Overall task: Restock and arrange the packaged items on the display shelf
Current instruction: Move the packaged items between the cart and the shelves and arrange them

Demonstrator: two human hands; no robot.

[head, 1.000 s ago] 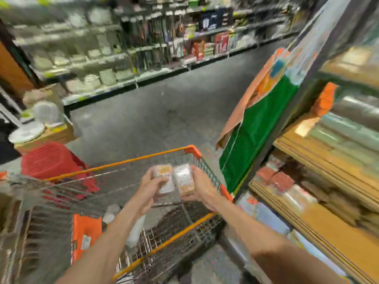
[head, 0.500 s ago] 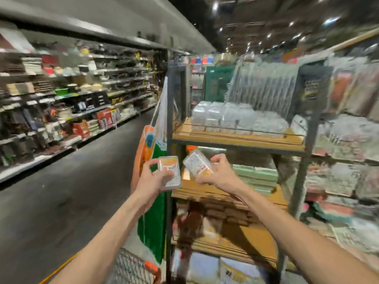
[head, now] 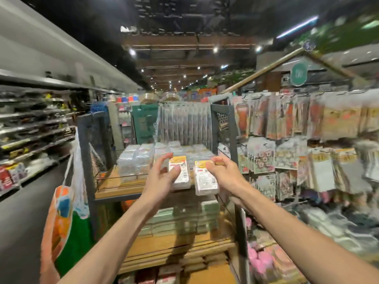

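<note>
My left hand holds a small clear packaged box with a yellow and white label, thumb on its front. My right hand grips a second, similar box beside it. Both boxes hover at the front of the wooden upper shelf of a dark metal display rack. Rows of the same clear boxes stand on that shelf just behind my hands. Pale green packs are stacked on the shelf below.
The rack's dark posts frame the shelf. An orange and green bag hangs on its left side. Hanging packets fill the wall to the right. An aisle floor and long shelving run along the left.
My view has swung up from the trolley to the rack. Both hands have carried the two boxes up and forward to the upper shelf's front.
</note>
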